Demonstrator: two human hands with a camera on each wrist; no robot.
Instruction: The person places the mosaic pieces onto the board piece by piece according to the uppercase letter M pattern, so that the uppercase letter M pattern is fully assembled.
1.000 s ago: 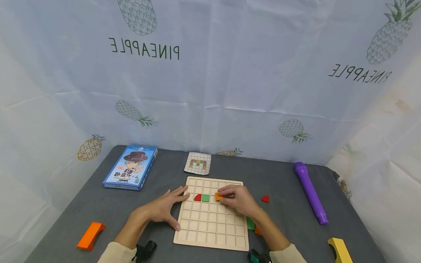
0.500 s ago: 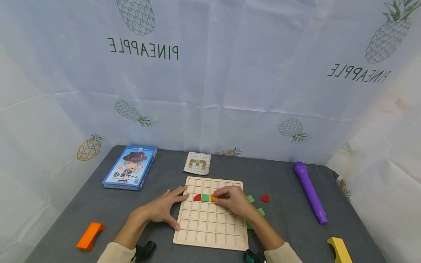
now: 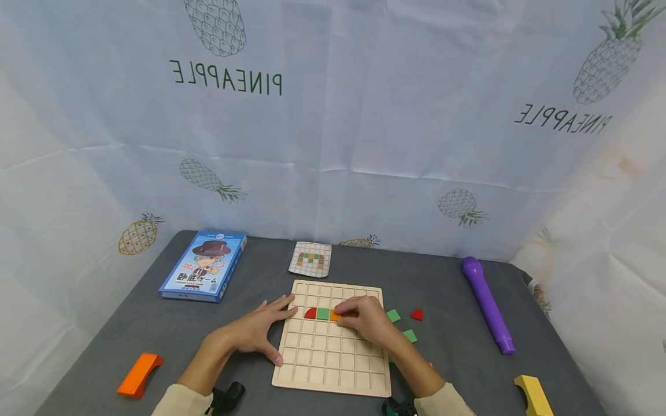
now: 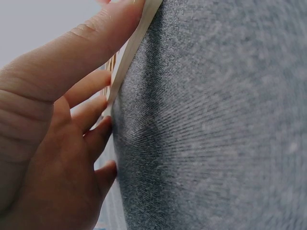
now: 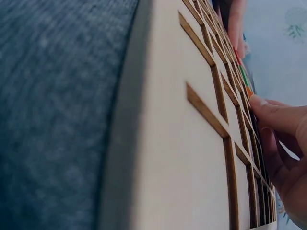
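Right hand (image 3: 366, 319), fingers bent, pinching an orange tile (image 3: 335, 315) on the wooden grid board (image 3: 328, 358), right next to a green tile (image 3: 322, 314); red quarter-round piece (image 3: 310, 313) left of that, same row. Left hand (image 3: 255, 329) spread wide, fingers and thumb along the board's left edge, no tile in it. I see patterned card (image 3: 310, 260) behind the board, loose green pieces (image 3: 410, 335) to its right, all on the dark bench (image 3: 447, 341).
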